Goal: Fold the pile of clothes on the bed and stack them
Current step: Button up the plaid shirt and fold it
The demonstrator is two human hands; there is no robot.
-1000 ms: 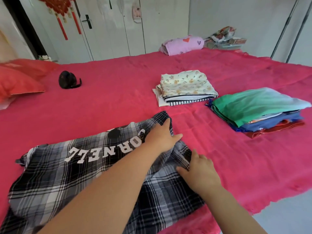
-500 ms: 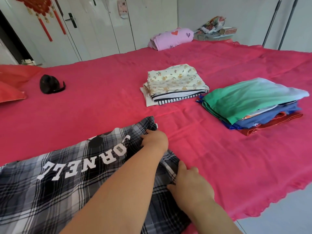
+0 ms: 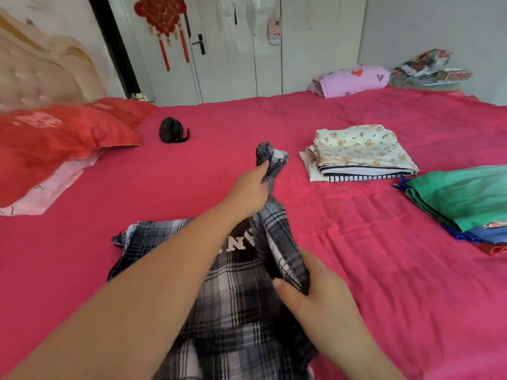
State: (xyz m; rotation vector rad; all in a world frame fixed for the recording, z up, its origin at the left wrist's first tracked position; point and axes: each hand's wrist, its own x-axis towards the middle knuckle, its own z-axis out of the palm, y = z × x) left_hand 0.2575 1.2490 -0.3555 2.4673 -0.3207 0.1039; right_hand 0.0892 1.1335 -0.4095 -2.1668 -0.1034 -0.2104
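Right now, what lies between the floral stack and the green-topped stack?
Nothing: only bare red bedspread separates the floral stack from the green-topped stack, as the head view shows.

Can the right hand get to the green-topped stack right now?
Probably yes: only bare bedspread lies between the right hand and the green-topped stack. It grips the plaid garment, though, so it should let go first.

the left grip holds a bunched corner of the plaid garment up off the red bed. the right grip pinches the garment's nearer edge. a floral-topped stack and a green-topped stack lie to the right, apart from each other. a red pillow lies at the left, with a small black thing near it.
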